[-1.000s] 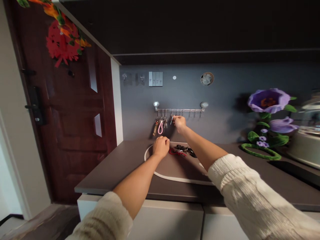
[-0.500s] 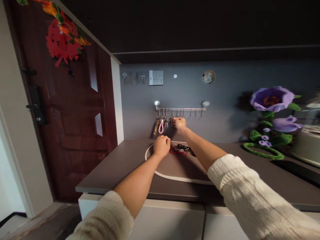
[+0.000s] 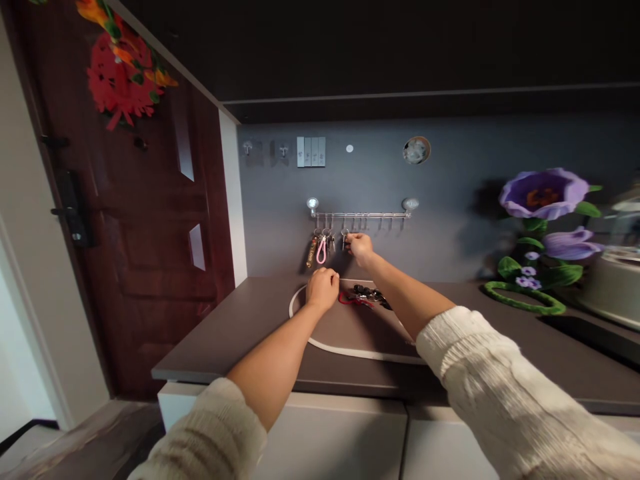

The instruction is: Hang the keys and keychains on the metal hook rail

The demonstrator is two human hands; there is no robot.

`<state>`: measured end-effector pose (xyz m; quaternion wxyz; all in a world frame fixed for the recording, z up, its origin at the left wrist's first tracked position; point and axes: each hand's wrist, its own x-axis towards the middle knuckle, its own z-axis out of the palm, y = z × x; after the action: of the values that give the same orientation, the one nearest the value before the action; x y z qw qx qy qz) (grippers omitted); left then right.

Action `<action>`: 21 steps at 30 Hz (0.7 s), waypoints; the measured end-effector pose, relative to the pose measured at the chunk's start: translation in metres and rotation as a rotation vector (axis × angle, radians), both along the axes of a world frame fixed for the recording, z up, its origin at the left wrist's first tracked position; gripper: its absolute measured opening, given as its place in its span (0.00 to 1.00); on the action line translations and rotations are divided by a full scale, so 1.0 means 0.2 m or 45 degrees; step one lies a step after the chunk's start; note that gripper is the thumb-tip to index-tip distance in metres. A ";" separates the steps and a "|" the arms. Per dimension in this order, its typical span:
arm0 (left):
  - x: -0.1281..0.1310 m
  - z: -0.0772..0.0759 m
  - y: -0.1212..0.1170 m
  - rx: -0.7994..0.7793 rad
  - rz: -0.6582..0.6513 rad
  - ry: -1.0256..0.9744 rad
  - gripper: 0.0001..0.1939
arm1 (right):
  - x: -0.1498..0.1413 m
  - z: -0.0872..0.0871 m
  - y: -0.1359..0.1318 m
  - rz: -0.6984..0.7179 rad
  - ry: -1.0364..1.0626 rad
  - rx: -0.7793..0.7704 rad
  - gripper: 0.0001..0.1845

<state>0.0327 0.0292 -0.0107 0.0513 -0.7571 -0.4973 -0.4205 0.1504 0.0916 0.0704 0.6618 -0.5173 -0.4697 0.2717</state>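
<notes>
R. hand (image 3: 360, 248): mine, raised to the wall, just below the hook rail (image 3: 360, 215), L. of its middle. Thumb and fingertips pinched tog. on a small metal key (image 3: 344, 241), which hangs approx. upright at the fingertips, its ring close under a hook. Can't tell whether the ring is seated on that hook.

L. hand (image 3: 323, 290): mine, lower, back of hand up, fingers curled in and close tog. Underside hidden; can't tell if anything's held. Posn.: in front of the rail's L. end, over the far L. part of the mat (image 3: 360, 330).

Rail: clear suction cup at each end. On the L. hooks, next to my key, hang more keys w/ a pink loop (image 3: 325, 251) and a brown lettered tag (image 3: 311, 254). Hooks R. of my hand bare.

Mat: pale-rimmed, lying on the dark counter (image 3: 215, 327). On it, below my R. hand, a bunch of keys (image 3: 367, 293) w/ a red cord (image 3: 347, 299) at its L. side.

Surroundings: purple flower ornament (image 3: 545, 197) standing well to R.; red-brown door (image 3: 135, 247) at far L., w/ red hanging decoration (image 3: 120, 80).
</notes>
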 end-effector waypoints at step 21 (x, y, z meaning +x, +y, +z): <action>0.02 0.01 -0.08 0.025 -0.056 -0.024 0.14 | 0.07 0.06 -0.29 0.209 -0.111 0.005 0.06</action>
<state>0.0377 0.0135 -0.0086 0.0447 -0.7634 -0.4769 -0.4334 0.1649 0.0346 0.0819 0.6172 -0.4871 -0.5393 0.3015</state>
